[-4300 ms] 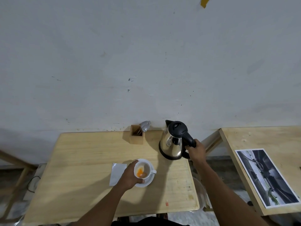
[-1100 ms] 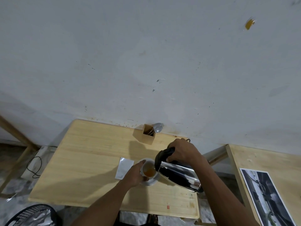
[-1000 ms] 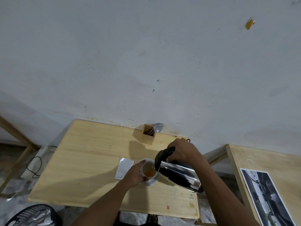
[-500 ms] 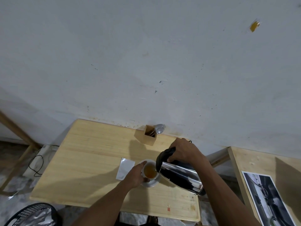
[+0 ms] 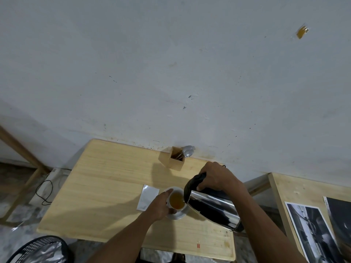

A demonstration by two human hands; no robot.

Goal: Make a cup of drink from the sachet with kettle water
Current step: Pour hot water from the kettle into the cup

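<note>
A white cup [image 5: 176, 201] holding orange-brown liquid stands on a white saucer [image 5: 177, 215] on the wooden table [image 5: 106, 186]. My left hand [image 5: 161, 205] grips the cup's left side. My right hand [image 5: 218, 179] holds the black handle of the steel kettle [image 5: 212, 207], which is tipped leftward with its spout at the cup's right rim. A silvery sachet [image 5: 147, 199] lies flat just left of the cup.
A wooden holder [image 5: 173, 158] with a spoon and fork stands at the table's back edge by the wall. A second table [image 5: 303, 202] with printed photos is to the right. A black mesh bin [image 5: 38, 251] sits at bottom left, cables on the floor left.
The kettle was lifted from the table's back and tipped over the cup. The cup, which held orange powder, now holds liquid. Over the last second the pour has stayed almost the same.
</note>
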